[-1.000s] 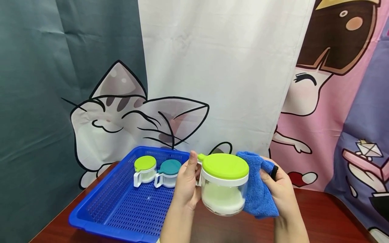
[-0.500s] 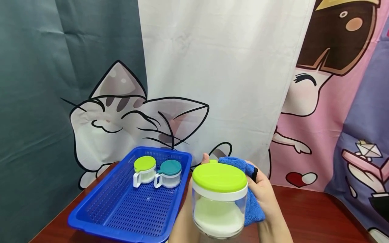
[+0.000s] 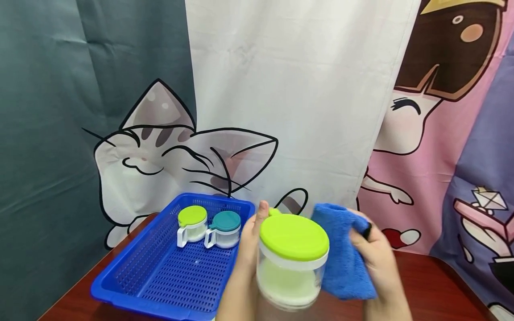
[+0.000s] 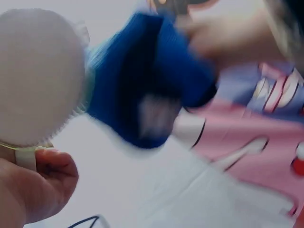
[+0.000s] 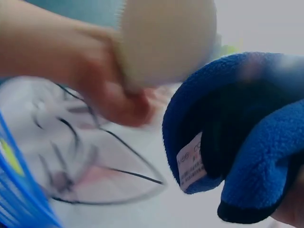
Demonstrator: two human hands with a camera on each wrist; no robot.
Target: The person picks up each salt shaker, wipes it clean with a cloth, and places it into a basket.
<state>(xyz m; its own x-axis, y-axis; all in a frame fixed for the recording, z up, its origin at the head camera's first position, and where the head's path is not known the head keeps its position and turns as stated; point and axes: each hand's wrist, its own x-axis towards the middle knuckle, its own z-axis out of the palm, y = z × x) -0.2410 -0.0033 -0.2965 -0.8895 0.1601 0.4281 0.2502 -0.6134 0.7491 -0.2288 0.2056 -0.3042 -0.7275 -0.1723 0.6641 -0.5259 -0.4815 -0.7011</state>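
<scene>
I am holding the jar [image 3: 292, 278] up in the near middle of the scene, above the table [image 3: 427, 285], with my left grip [image 3: 250, 236]. That grip is pinching the jar's white handle [image 4: 26, 159], its fingers curling round it in the left wrist view, its thumb pointing up beside the lime lid [image 3: 295, 236]. The jar is tilting a little, its lid turning towards the head camera, and something pale is showing through its clear wall. My right grip [image 3: 374, 244] is pinching a blue cloth [image 3: 344, 254] just to the right of the jar, the thumb pressing on it and the cloth hanging down; I am not managing to tell whether cloth and jar are touching. A white label [image 5: 192, 164] is showing on the cloth in the right wrist view, its print looking too blurred for reading. To the left, a blue basket [image 3: 172, 281] is sitting on the table. In its far end a green pot [image 3: 192, 223] and a teal pot [image 3: 223, 229] are standing upright side by side, their white handles pointing nearward and left. On the far side a curtain [image 3: 297, 89] is hanging, a printed cat [image 3: 148, 151] smiling on its left part and a printed girl [image 3: 403, 120] showing on the right
</scene>
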